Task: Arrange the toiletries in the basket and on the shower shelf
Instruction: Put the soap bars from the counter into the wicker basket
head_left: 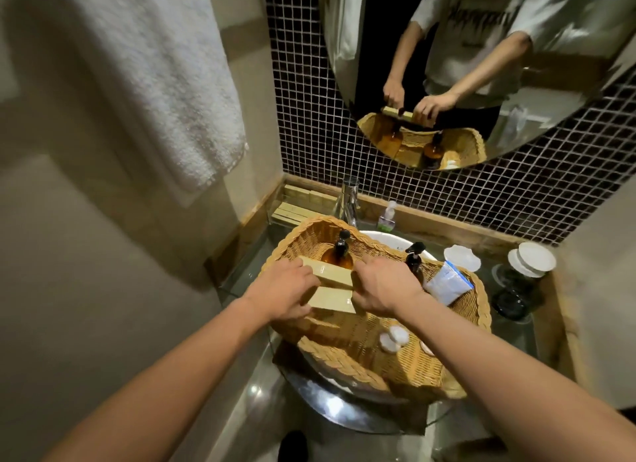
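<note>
The left hand [287, 289] and right hand [382, 286] each grip one end of the tan boxes [333, 299], with the wicker basket [344, 368] right under them.

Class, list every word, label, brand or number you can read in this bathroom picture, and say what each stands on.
None can be read.
The shirt print in the mirror: reversed and blurred.
The blue-and-white packet in the wicker basket: print too small.
The small pump bottle: label blurred.
The beige boxes: no legible print.
</note>
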Demonstrator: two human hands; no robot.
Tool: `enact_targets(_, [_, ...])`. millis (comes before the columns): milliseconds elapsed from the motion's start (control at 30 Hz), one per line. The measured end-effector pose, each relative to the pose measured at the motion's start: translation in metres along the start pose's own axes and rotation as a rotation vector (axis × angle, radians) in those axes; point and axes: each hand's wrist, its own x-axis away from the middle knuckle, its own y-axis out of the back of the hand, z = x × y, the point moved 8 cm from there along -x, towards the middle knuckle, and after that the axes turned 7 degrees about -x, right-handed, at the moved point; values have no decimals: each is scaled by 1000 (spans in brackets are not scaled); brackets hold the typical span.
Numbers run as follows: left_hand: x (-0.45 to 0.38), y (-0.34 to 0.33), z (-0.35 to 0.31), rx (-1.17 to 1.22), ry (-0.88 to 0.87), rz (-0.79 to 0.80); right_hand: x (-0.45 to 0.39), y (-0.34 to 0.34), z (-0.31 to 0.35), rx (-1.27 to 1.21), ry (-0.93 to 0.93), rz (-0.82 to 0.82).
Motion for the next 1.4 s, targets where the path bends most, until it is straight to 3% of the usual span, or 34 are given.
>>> enact_targets(367, [-9,102,22,-115,28,-171,9,98,-10,-3,-49,-203])
enact_targets(633, [-52,118,59,-97,44,-224,-29,124,-44,63,-129,-237])
enact_targets(1000, [-137,63,176,9,105,-216,-156,108,-94,70,-161,-153])
enact_targets(1400, [-191,-50,269,46,196,-59,-280,54,-96,30,-89,-34])
